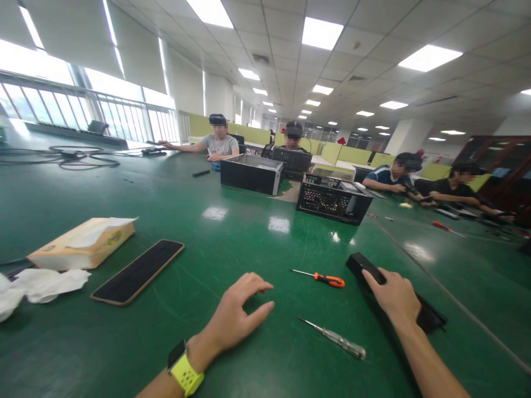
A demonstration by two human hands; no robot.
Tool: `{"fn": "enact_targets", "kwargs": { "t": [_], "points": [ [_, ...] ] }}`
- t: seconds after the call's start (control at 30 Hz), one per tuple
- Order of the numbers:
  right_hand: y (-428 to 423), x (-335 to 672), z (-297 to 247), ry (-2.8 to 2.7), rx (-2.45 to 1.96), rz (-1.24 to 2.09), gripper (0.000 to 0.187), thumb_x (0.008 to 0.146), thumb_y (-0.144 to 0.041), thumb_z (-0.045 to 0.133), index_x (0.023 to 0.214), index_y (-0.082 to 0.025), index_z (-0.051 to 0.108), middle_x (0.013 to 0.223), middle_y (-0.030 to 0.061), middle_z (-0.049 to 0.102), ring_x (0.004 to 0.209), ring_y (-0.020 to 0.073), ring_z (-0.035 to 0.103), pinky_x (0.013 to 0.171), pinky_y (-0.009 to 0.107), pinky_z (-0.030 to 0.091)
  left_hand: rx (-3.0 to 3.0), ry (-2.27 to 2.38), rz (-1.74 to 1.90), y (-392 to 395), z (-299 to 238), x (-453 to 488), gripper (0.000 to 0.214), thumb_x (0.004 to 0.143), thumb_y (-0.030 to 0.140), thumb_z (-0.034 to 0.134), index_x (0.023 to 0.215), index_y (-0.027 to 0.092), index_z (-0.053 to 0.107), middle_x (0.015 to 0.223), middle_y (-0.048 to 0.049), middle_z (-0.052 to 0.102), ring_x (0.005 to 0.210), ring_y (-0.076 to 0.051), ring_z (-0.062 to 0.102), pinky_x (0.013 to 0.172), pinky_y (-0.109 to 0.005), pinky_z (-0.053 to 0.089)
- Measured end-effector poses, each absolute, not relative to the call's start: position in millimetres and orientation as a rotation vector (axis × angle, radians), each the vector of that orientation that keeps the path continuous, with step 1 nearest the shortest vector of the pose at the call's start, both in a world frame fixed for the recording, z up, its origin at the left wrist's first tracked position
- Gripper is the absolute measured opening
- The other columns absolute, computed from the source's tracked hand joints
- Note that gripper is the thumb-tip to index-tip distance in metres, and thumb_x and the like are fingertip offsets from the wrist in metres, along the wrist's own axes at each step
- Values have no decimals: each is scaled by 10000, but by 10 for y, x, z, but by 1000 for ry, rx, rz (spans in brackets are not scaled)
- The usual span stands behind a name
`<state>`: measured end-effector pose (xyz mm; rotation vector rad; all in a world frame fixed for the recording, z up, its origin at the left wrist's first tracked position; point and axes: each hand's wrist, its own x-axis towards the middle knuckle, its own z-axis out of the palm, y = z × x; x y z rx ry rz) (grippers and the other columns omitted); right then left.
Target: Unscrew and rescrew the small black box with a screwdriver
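Your right hand (394, 296) is to the right of the orange-handled screwdriver (318, 277), closed on a long black object (357, 264). Your thumb lies along its top and your fingers bend over it, though you hide part of their grip. That black object rests to the right of the same screwdriver, slanting from just beside its handle end back toward you.

Your left hand (243, 312) is to the left of the screwdriver and a little nearer you, half open, thumb and fingers curved apart with nothing between them; whether it touches the green table (265, 249) you cannot tell. A watch with a yellow-green strap (186, 376) sits on that wrist.

On the near side of the orange-handled screwdriver lies a second one with a clear handle (342, 344), its tip pointing away to the left. Well to the left of the landmark are a phone (139, 271), a tissue packet (85, 243) and crumpled tissues (50, 284).

Beyond it stand two black computer cases (the right-hand one (334, 200) shows a perforated panel, the left-hand one (249, 174) a plain side). Farther beyond it, four other people in headsets sit around the tables.
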<state>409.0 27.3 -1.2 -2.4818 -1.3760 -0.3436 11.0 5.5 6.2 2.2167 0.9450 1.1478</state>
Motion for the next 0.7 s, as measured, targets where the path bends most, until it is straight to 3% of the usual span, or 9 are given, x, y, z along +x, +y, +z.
{"fn": "enact_targets", "kwargs": {
  "t": [0.37, 0.7],
  "points": [
    [260, 4046, 2, -1329, -2461, -268, 614, 893, -664, 352, 1262, -270, 646, 1194, 76, 611, 1007, 299, 641, 751, 403, 531, 2239, 927, 1113, 52, 38, 114, 172, 881, 208, 612, 1048, 204, 654, 995, -51, 639, 921, -211, 593, 838, -335, 479],
    [245, 4051, 26, -1339, -2501, -202, 645, 889, -694, 320, 1277, -289, 638, 1197, 92, 592, 995, 340, 657, 790, 456, 530, 2255, 934, 1110, 59, 19, 128, 151, 875, 211, 620, 1017, 208, 673, 994, -51, 632, 936, -215, 598, 842, -338, 482]
  ]
}}
